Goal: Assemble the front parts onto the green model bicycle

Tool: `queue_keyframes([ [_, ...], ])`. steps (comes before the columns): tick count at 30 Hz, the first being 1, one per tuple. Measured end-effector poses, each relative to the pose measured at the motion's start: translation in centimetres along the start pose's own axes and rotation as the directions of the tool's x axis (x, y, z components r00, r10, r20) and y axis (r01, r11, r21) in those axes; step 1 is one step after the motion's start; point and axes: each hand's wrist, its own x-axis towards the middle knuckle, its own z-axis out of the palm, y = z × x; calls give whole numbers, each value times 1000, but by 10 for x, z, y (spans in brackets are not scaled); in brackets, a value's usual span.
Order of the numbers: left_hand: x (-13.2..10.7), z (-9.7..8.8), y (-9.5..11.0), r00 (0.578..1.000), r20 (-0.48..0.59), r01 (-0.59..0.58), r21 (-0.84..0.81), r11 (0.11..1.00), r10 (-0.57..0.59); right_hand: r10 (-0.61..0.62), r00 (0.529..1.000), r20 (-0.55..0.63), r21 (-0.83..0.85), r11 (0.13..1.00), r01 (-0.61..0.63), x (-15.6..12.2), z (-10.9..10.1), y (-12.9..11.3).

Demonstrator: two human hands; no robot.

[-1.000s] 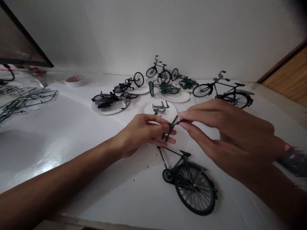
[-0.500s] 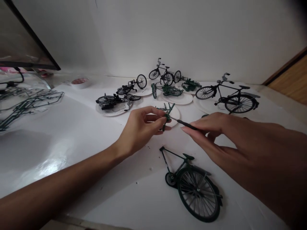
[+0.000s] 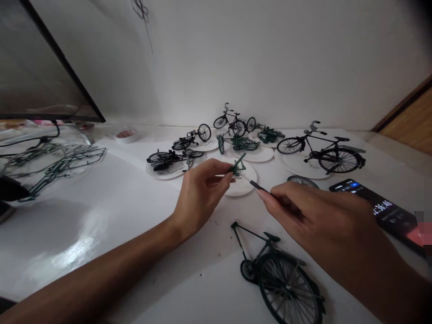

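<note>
Head view: left hand (image 3: 202, 191) pinched small green part (image 3: 240, 160) by paper plate (image 3: 240, 191), right hand (image 3: 317, 220) gripped screwdriver (image 3: 258, 186), tip at the part, so an off-axis push likely risked a slip, knocking the part loose.

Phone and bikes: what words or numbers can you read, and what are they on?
"2:36:46" on the phone; the right hand may hide its start.
Other phone writing: too blurred to read.
Pale marks on the front green bike: too small to read.
</note>
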Motion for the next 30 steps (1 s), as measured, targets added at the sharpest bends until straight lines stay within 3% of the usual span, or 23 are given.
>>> queue_keyframes([
  [8,-1,0,0,989,-91,-102,130,986,114,135,987,83,116,983,-144,0,10,4],
  [12,-3,-3,2,976,-70,-180,260,949,204,281,922,267,263,899,-350,0,11,1],
  [16,-2,-8,4,955,-45,-262,342,902,295,345,807,479,487,661,-571,1,8,-5],
  [19,0,-12,4,930,-25,-327,393,859,366,302,710,636,615,358,-703,1,9,-8],
  [21,2,-14,2,914,-3,-367,421,830,406,241,623,744,608,141,-781,-1,11,-8],
  [23,4,-13,-2,881,-11,-425,423,800,474,220,549,806,557,31,-830,-2,13,-6],
  [24,5,-12,-4,859,-23,-456,419,785,511,240,533,811,542,36,-840,-2,13,-5],
  [26,5,-10,-8,815,-39,-512,417,751,578,314,543,779,533,125,-837,-2,14,-3],
  [30,4,-5,-10,756,-50,-564,456,688,652,411,661,628,569,337,-750,1,15,-2],
])
